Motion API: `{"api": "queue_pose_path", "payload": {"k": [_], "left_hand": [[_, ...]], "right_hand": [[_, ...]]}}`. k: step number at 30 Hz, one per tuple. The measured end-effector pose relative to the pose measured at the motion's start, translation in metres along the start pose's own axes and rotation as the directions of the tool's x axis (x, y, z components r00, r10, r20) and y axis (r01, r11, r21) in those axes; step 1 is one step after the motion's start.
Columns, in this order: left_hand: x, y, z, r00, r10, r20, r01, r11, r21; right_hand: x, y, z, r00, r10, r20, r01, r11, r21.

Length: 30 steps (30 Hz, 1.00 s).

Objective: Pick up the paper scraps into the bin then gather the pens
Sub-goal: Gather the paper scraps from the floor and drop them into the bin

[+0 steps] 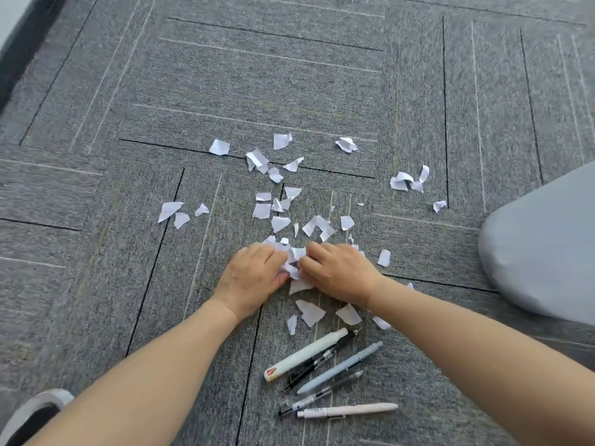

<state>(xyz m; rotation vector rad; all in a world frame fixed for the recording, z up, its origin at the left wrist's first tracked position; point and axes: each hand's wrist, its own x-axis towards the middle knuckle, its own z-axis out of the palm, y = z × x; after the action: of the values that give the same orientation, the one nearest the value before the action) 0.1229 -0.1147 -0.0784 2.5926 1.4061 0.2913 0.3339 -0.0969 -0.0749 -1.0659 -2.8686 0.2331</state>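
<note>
Several torn white paper scraps (280,222) lie scattered over the grey carpet, from the middle of the view out to the far right. My left hand (249,278) and my right hand (338,272) rest on the carpet side by side, fingers curled around a small bunch of scraps (296,259) pressed between them. Several pens (328,371) lie close together near my right forearm: a white marker, a black pen, a light blue one, a clear one and a white one. A few scraps (310,312) lie between my hands and the pens.
A grey plastic bin (544,249) lies at the right edge, only partly in view. A white rounded object with a dark inside (35,410) shows at the bottom left corner. A dark skirting strip (22,49) runs along the top left.
</note>
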Motion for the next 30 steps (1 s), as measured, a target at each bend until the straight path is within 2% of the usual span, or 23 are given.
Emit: {"api": "queue_pose_path", "payload": {"k": [3, 5, 7, 9, 11, 13, 16, 18, 20, 22, 25, 26, 28, 30], "left_hand": [[0.02, -0.001, -0.003, 1.0, 0.016, 0.002, -0.016, 0.998, 0.063], [0.033, -0.002, -0.008, 1.0, -0.003, 0.028, 0.003, 1.0, 0.023], [0.046, 0.0, -0.017, 0.996, -0.089, 0.014, 0.09, 0.993, -0.077], [0.063, 0.008, -0.032, 0.971, -0.237, 0.004, 0.233, 0.951, -0.205], [0.087, 0.025, -0.058, 0.94, -0.333, -0.079, 0.283, 0.885, -0.37], [0.122, 0.052, -0.093, 0.919, -0.351, -0.181, 0.221, 0.837, -0.501], [0.181, 0.105, -0.15, 0.891, -0.325, -0.316, 0.021, 0.726, -0.687], [0.217, 0.146, -0.184, 0.886, -0.281, -0.368, -0.097, 0.664, -0.741], [0.242, 0.194, -0.207, 0.898, -0.201, -0.391, -0.178, 0.648, -0.741], [0.258, 0.243, -0.22, 0.917, -0.109, -0.384, -0.22, 0.665, -0.714], [0.271, 0.306, -0.217, 0.981, -0.001, -0.196, -0.157, 0.598, -0.786], [0.275, 0.323, -0.212, 0.99, 0.037, -0.135, -0.13, 0.61, -0.782], [0.281, 0.348, -0.198, 0.994, 0.093, -0.06, -0.109, 0.721, -0.684], [0.285, 0.363, -0.184, 0.991, 0.117, 0.059, -0.048, 0.745, -0.666]], "right_hand": [[0.014, 0.002, -0.006, 0.991, 0.127, 0.046, -0.127, 0.992, 0.011], [0.018, 0.002, -0.014, 0.976, 0.214, 0.029, -0.215, 0.974, 0.066], [0.017, 0.002, -0.027, 0.936, 0.35, -0.046, -0.338, 0.927, 0.163], [0.015, 0.003, -0.05, 0.869, 0.485, -0.1, -0.445, 0.853, 0.272], [0.011, 0.008, -0.087, 0.786, 0.576, -0.223, -0.471, 0.792, 0.388], [0.005, 0.022, -0.134, 0.684, 0.626, -0.374, -0.471, 0.771, 0.43], [-0.021, 0.044, -0.218, 0.493, 0.655, -0.573, -0.521, 0.749, 0.408], [-0.052, 0.058, -0.27, 0.378, 0.658, -0.651, -0.599, 0.71, 0.37], [-0.092, 0.07, -0.308, 0.288, 0.671, -0.683, -0.69, 0.64, 0.338], [-0.135, 0.08, -0.328, 0.193, 0.715, -0.672, -0.767, 0.537, 0.35], [-0.189, 0.089, -0.33, 0.041, 0.838, -0.544, -0.837, 0.326, 0.44], [-0.202, 0.092, -0.326, 0.004, 0.869, -0.495, -0.845, 0.267, 0.463], [-0.223, 0.098, -0.316, -0.045, 0.918, -0.395, -0.84, 0.179, 0.512], [-0.235, 0.101, -0.311, -0.086, 0.967, -0.241, -0.787, 0.083, 0.611]]}}
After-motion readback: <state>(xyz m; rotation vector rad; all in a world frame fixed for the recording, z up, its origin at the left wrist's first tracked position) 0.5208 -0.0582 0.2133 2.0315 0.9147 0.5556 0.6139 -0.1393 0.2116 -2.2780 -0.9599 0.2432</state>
